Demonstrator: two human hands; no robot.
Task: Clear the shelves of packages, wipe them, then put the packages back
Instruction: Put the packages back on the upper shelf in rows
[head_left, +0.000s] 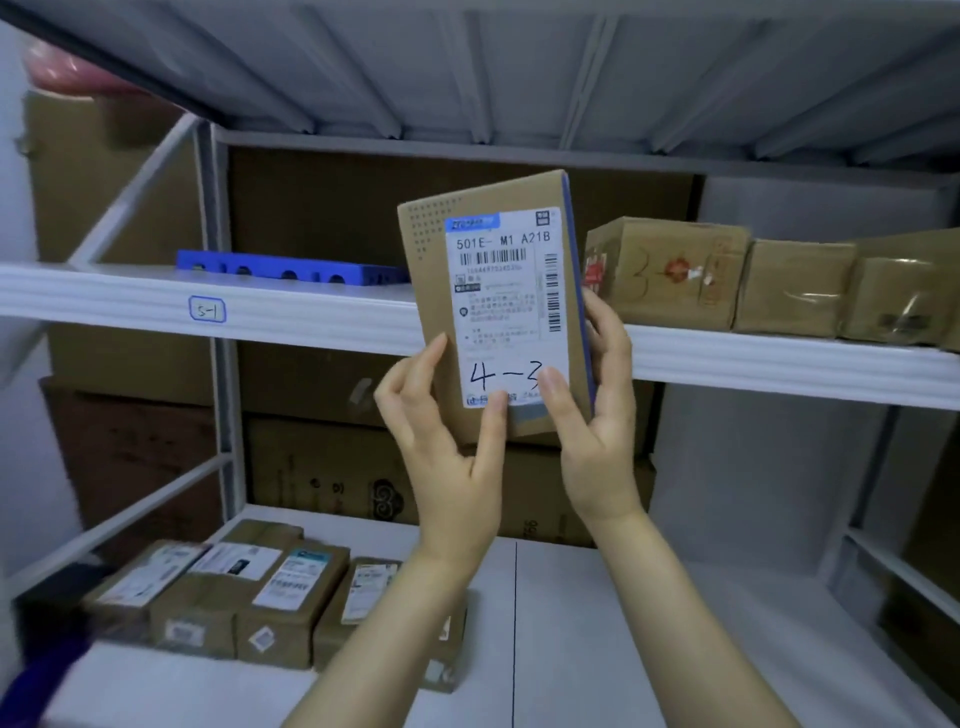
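Holding a flat cardboard package (498, 306) upright in front of the middle shelf (779, 358), both hands clamped on its lower end.

I have my left hand (447, 457) pinching the bottom left edge, thumb on the label, and my right hand (597, 431) gripping the bottom right corner, thumb across the handwritten "4-3". Three brown boxes (670, 273) sit along the middle shelf's right end, a blue tray (291, 267) toward its left. More packages (234, 592) crowd the lower shelf's (675, 623) front left corner.
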